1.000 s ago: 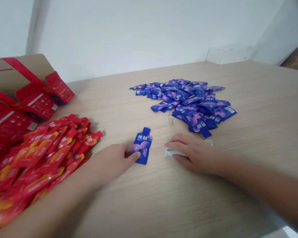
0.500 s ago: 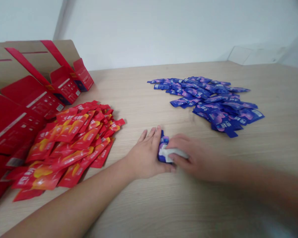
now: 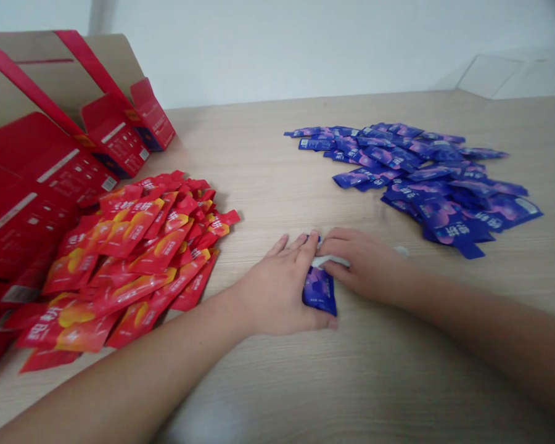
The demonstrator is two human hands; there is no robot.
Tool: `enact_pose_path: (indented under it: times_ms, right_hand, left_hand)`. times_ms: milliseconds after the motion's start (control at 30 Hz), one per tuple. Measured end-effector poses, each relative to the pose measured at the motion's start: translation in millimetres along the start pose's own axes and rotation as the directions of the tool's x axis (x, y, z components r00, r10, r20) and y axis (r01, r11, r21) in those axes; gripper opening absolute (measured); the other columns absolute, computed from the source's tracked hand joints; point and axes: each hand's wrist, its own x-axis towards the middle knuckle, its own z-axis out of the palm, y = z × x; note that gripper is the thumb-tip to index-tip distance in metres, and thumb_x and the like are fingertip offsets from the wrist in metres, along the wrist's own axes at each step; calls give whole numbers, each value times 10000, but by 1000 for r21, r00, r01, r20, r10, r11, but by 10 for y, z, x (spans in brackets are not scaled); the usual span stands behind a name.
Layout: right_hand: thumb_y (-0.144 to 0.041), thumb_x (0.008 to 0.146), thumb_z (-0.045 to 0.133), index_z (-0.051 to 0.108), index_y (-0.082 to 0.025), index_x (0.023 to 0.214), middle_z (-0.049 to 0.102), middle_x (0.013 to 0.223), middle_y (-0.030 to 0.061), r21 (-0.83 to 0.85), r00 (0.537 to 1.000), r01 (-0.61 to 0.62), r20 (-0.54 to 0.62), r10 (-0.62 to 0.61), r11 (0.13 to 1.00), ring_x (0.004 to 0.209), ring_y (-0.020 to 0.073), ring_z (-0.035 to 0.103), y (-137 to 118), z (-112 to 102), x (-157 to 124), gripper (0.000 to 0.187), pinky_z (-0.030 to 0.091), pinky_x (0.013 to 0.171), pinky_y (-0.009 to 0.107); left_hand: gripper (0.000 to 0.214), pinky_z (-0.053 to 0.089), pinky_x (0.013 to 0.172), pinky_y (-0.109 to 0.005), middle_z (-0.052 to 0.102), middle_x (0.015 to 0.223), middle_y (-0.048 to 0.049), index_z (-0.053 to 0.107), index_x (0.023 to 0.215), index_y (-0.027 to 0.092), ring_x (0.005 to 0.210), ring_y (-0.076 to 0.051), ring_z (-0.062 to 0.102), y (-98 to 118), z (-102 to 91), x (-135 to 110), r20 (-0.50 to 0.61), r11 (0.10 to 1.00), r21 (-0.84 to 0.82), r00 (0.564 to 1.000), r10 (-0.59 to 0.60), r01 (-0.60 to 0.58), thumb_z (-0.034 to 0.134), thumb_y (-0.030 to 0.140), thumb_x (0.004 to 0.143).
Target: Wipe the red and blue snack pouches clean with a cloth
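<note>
My left hand point(image 3: 277, 290) presses a blue-purple sachet point(image 3: 320, 292) against the wood tabletop, its fingers over the sachet's upper end. My right hand point(image 3: 361, 265) comes in from the right and pinches a white wipe point(image 3: 329, 262) on the sachet's top edge. The hands nearly touch, and they hide the upper part of the sachet. A heap of similar blue sachets point(image 3: 425, 179) lies beyond my right hand, and a heap of red-and-yellow sachets point(image 3: 134, 259) lies to the left of my left forearm.
Red printed cartons with flaps open point(image 3: 50, 148) stand on a cardboard sheet at the left, next to the red heap. A white wall point(image 3: 277, 49) rises behind the light wood table point(image 3: 398, 370), and a small white scrap point(image 3: 401, 250) lies near the blue heap.
The sachet has turned and now sticks out below my left hand, with the wipe higher on it. The view has tilted down and shifted, so the heaps appear higher and farther right.
</note>
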Motion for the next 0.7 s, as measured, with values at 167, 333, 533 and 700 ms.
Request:
enact_pose_path:
  times_ms: [167,333,533,700]
  right_hand:
    - [-259,1025,622,738,-233,1162,763,1134,96,34,982,-88,-167,93,995,1088,285,724,79,-27,-54,181,593,976,465]
    - [-344,1017,679,721,-249,1173,774,1095,77,129,933,-153,-307,186,980,1040,279,739,90,-42,-119,188,596,954,463]
    - [-267,963,746,764,-263,1144,787,1159,53,321,996,79,-52,-66,944,1076,247,734,-190,-65,-190,181,576,990,422]
    - [-186,946,729,793,-272,1062,800,1126,54,199,994,98,29,-105,975,1120,286,723,-280,-25,-128,158,532,1094,491]
  left_hand:
    - [1526,92,1364,-605,77,1792,-293,30,1734,77,1689,-405,103,-79,-49,-47,69,999,17,997,47,-48,803,880,691]
    - [1516,190,1354,-600,189,1782,-295,135,1725,74,1664,-439,217,-145,-84,-50,30,1000,7,999,14,-14,846,864,645]
    - [1470,207,1337,-650,281,1756,-293,92,1727,127,1627,-422,336,-138,-36,-43,-32,1000,-7,999,26,-26,824,868,690]
    - [1440,225,1331,-657,327,1744,-273,83,1725,162,1592,-405,414,-90,-55,-40,-45,1000,4,999,22,-21,861,811,702]
